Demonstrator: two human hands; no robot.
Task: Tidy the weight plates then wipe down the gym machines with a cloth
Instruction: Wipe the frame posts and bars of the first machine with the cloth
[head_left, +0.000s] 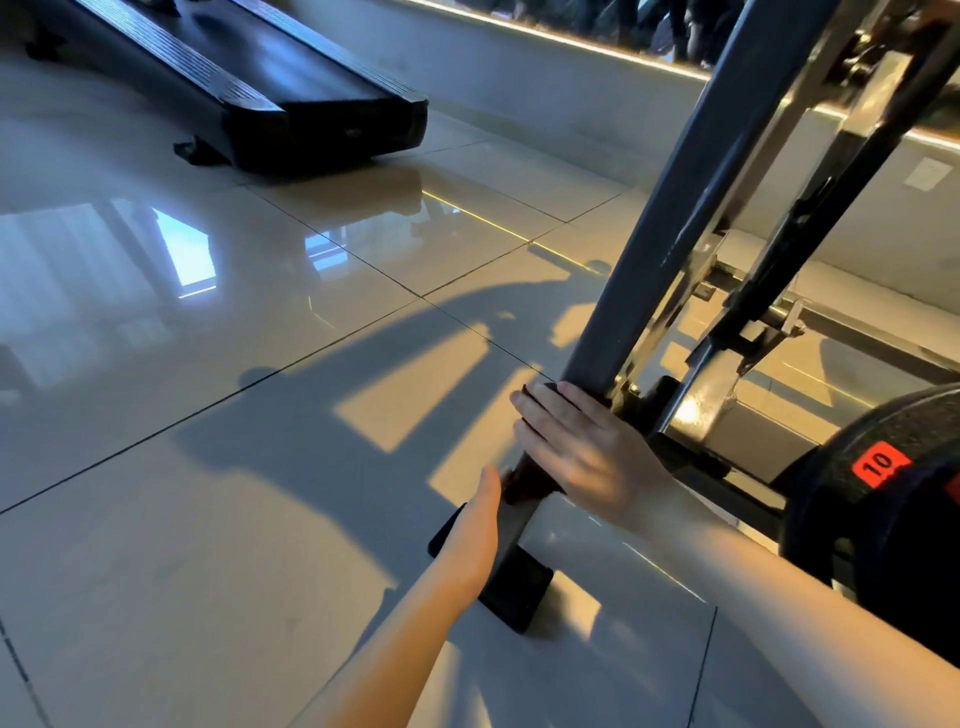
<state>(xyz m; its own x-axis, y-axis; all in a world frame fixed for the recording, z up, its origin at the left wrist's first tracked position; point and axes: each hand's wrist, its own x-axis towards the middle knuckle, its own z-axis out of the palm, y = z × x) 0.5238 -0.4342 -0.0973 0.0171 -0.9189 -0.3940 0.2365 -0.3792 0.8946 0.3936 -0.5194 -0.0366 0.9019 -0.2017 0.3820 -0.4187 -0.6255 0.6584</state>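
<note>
Now it is low work on the grey post (691, 218)

The long post leans up and to the right, away from the hands. The weight plate (883, 499) sits just right of the right arm. The right hand (582, 447) curls its fingers round the post, low down. The left hand (485, 501) touches what looks like a dark cloth (522, 480); its fingers are hidden.

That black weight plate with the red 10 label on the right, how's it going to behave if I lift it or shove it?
The weight plate is probably heavy for its size, given the red 10 label. Being round and seemingly upright on edge, it may roll if pushed. Its matte, pebbled face likely gives decent grip.
</note>
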